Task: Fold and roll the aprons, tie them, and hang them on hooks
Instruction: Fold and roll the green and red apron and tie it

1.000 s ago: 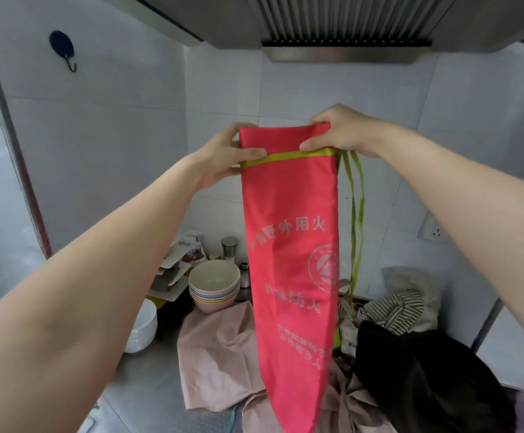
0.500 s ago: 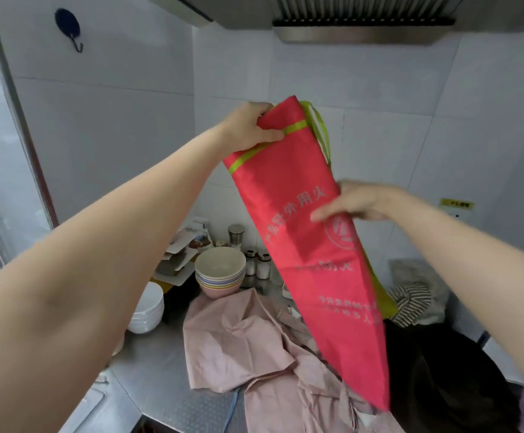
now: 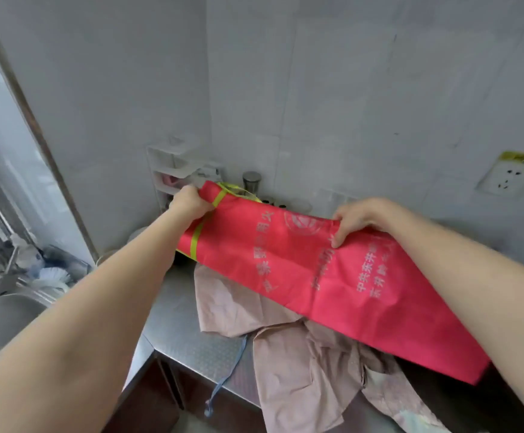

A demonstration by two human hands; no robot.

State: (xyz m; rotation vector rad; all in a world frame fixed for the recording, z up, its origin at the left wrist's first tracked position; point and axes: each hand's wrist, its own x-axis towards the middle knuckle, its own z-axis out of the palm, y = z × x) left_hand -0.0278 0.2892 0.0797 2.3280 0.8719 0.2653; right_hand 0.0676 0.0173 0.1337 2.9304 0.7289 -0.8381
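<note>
A red apron [image 3: 289, 270] with yellow-green trim and pale printed lettering, folded into a long strip, lies slanted low over the steel counter [image 3: 176, 320]. My left hand [image 3: 190, 201] grips its top end by the trim at the back left. My right hand [image 3: 360, 217] pinches its upper edge near the middle. The lower end points to the front right. Under it lies a crumpled pink-beige apron [image 3: 301, 354] with a blue string hanging over the counter's front edge. No hook is in view.
A white rack [image 3: 173, 170] and a metal canister [image 3: 251, 181] stand at the back wall. A sink [image 3: 1, 317] with dish tools is at the left. A wall socket [image 3: 507, 178] is on the right. Dark cloth [image 3: 485, 401] lies at the front right.
Both hands have brought the red apron down from hanging upright to a low slant over the counter. My right hand slid from the top corner to the strip's middle. The view tilted downward.
</note>
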